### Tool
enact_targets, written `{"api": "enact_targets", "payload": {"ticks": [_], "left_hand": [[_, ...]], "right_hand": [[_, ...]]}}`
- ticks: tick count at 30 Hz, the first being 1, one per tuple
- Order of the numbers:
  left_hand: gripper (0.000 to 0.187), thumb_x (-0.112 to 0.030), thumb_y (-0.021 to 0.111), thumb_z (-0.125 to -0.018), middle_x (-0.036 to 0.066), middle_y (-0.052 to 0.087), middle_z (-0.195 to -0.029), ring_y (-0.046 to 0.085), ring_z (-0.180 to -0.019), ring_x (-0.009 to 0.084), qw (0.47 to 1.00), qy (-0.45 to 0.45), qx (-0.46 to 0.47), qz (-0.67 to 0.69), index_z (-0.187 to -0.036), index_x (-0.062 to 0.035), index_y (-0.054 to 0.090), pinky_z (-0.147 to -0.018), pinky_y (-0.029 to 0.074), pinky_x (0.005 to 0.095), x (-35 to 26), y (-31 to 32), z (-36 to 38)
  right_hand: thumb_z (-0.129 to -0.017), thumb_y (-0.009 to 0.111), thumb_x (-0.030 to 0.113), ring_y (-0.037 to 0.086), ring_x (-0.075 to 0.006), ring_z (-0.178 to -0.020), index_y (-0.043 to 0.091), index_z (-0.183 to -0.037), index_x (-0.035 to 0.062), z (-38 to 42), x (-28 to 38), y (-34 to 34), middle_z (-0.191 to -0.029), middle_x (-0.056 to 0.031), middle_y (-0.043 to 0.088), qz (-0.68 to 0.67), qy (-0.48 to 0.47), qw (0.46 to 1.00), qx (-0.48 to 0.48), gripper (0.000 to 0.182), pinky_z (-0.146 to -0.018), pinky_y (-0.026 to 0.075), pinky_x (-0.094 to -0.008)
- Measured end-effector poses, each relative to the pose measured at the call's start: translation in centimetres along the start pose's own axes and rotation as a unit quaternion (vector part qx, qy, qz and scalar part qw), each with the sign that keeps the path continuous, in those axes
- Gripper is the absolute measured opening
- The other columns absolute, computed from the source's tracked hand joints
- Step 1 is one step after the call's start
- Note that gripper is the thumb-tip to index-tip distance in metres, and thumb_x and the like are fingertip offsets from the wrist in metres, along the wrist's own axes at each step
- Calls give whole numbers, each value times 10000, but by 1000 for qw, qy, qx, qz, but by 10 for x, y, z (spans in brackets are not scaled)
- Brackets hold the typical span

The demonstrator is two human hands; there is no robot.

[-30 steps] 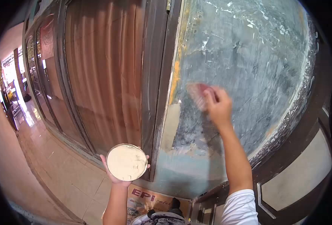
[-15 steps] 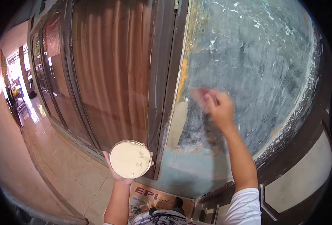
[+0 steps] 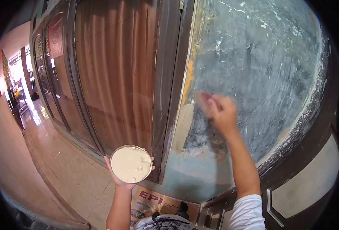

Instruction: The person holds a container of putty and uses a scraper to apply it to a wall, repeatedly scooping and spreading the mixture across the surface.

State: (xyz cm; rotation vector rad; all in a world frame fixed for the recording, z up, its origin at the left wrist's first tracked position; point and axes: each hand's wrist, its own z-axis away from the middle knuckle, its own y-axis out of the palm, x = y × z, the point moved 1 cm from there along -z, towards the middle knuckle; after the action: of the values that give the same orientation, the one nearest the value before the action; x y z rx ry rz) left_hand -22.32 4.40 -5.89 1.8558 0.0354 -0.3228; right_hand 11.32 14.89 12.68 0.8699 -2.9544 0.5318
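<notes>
My left hand (image 3: 120, 179) is wrapped from below around a round bowl (image 3: 112, 170) filled with cream-coloured putty (image 3: 129, 163). Its fingertips show at the bowl's far rim. Up against the grey, scraped wall (image 3: 261, 73), my right hand (image 3: 224, 109) pinches a reddish putty scraper (image 3: 204, 99), smeared by motion. The scraper's edge is close to the wall's left border, just above a smooth pale strip of putty (image 3: 183, 124) beside the door frame.
A brown wooden frame (image 3: 169, 92) with curtained glass (image 3: 116, 76) stands to the left of the wall. Dark panelling (image 3: 311, 176) lies at the lower right. A printed banner (image 3: 165, 201) covers floor by my feet; a tiled passage (image 3: 73, 168) runs off left.
The scraper and right hand have shifted only slightly, staying at the wall's left border. The bowl sits a touch lower and further left in view.
</notes>
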Motion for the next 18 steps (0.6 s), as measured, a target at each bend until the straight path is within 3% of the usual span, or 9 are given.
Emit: {"api": "enact_targets", "payload": {"ticks": [3,5,7,9,10,12,13,15,18], "left_hand": [[1152,-980,403,-813,303,503,-1498,493,-1290,659,1000,11,-13,21,-1518,-73,493,-1007,433,826,1,-1,4],[1145,-975,399,-820,296,501,-1505,494,-1295,653,1000,6,19,5,-1516,-71,501,-1019,424,829,0,-5,6],[1142,-970,399,-826,295,504,-1501,498,-1291,650,1000,13,12,2,-1520,-69,496,-1017,423,831,0,-5,6],[1144,-968,398,-829,296,505,-1498,499,-1291,650,1000,14,1,13,-1517,-60,494,-1013,425,832,0,-4,7],[1158,-970,403,-825,301,500,-1502,487,-1302,657,1000,14,4,14,-1524,-50,478,-1021,417,834,0,-8,6],[1162,-971,404,-823,301,495,-1508,479,-1309,662,1000,13,18,9,-1530,-52,469,-1028,410,834,-3,-9,5],[1167,-973,406,-821,301,490,-1515,470,-1315,666,1000,9,29,7,-1537,-53,459,-1036,403,835,-3,-10,4],[1164,-973,409,-818,302,490,-1514,466,-1317,669,1000,13,11,18,-1537,-59,461,-1038,401,834,-3,-7,6],[1160,-976,413,-815,303,486,-1517,462,-1321,669,999,16,-8,27,-1539,-70,463,-1042,399,831,-1,-9,6]], "right_hand": [[-918,770,236,661,-341,-802,773,-1029,35,-27,13,-30,-903,-140,711,-120,107,980,-116,230,-725,538,-440],[-910,775,250,656,-330,-785,776,-1031,37,9,22,-11,-874,-130,716,-57,-77,995,41,245,-706,543,-441],[-924,749,267,670,-323,-795,787,-1018,87,89,10,35,-847,-111,716,4,-176,952,252,207,-708,558,-436],[-941,717,292,668,-306,-793,792,-996,144,140,22,52,-822,-91,701,6,-122,908,400,174,-730,565,-417],[-941,717,292,668,-306,-793,792,-996,144,136,20,52,-822,-91,701,5,-123,908,399,174,-730,565,-417],[-968,675,298,669,-294,-796,791,-991,164,100,4,49,-800,-82,682,136,-89,924,347,178,-728,571,-422],[-958,706,238,675,-296,-796,782,-1001,112,66,-18,40,-841,-109,708,149,-221,947,180,154,-712,571,-429],[-930,752,171,695,-302,-837,768,-1006,57,-5,9,-20,-880,-127,727,-28,60,998,-18,138,-748,569,-424],[-894,796,128,698,-306,-870,763,-1025,28,-15,6,-39,-932,-134,747,-110,139,982,-67,169,-790,554,-400]]}}
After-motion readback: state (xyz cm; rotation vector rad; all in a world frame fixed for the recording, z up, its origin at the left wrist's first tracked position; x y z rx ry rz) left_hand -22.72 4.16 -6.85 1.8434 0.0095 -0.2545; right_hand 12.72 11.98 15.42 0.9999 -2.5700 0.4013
